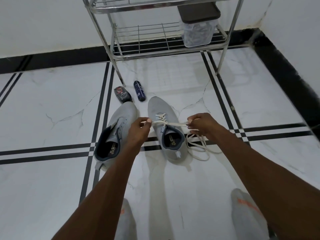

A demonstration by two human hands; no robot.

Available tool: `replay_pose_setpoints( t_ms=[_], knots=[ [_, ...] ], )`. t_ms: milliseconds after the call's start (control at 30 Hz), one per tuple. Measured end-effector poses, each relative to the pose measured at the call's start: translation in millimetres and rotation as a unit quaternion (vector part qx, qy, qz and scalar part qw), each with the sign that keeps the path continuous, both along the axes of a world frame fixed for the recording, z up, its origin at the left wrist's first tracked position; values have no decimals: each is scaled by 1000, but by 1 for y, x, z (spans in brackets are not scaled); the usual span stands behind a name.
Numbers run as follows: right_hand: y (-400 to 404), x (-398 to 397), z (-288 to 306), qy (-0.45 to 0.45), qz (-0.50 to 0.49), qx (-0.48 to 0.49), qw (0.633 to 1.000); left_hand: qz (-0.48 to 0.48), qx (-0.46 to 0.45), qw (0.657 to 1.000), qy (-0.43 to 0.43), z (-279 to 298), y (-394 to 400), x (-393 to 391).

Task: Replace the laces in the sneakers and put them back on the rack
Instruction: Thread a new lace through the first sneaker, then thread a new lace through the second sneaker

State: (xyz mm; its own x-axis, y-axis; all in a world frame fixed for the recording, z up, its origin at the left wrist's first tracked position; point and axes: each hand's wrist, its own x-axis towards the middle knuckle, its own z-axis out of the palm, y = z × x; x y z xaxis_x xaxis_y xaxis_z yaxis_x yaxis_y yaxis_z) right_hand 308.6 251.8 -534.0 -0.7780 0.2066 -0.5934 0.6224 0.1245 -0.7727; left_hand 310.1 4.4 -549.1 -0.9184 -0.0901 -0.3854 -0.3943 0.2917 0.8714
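Left hand (138, 130): we are pinching one end of the white lace (173, 124) between thumb and fingertips, just over the gap between the two sneakers, fingers closed on it.
Right hand (201, 124): we are gripping the other end of the same lace, fingers curled shut around it, to the right of the shoe; the two hands are being held well apart with the lace stretched between them.
Lace: it is running taut across the top eyelets of the right sneaker (164, 129), and it is crossing in a zigzag through the lower eyelets toward the toe.
Loose lace (199, 146): we are seeing a second tangle of white lace lying on the floor just beside the right sneaker's heel, below our right hand.
Right sneaker: it is standing upright on the tile, grey knit, toe pointing toward the rack.
Left sneaker (115, 134): it is sitting beside the other one, tilted outward, its eyelets showing bare; our left forearm is crossing over part of it.
Spray can (139, 90): it is lying on its side near the toes.
Small dark bottle (122, 94): it is lying just left of the can.
Shoe rack (164, 40): it is standing against the wall beyond the shoes, a lidded clear container (198, 26) resting on its lower shelf.
Feet: our grey socks (245, 215) are showing at the bottom edge.
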Motion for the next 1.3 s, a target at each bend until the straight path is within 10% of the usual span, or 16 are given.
replay_pose_setpoints(
  t_ms=[200, 367, 500, 800, 933, 1300],
  knots=[
    [10, 3, -8, 5, 261, 334, 906, -69, 38, 995, -56, 2, 21, 7],
    [17, 37, -35, -77, 378, 397, 833, -58, 18, 997, -42, -11, 27, 7],
    [18, 67, -51, 56, 331, 429, 838, -42, 37, 997, -44, -2, 37, 9],
    [50, 57, -57, 88, 133, 304, 939, -23, 49, 998, -30, -3, 42, 9],
    [57, 35, -18, 85, -73, 62, 992, -13, 60, 998, -31, -3, 49, 9],
    [16, -26, 75, 113, -98, -256, 955, -140, 32, 989, -42, 6, 89, 11]
  ],
)
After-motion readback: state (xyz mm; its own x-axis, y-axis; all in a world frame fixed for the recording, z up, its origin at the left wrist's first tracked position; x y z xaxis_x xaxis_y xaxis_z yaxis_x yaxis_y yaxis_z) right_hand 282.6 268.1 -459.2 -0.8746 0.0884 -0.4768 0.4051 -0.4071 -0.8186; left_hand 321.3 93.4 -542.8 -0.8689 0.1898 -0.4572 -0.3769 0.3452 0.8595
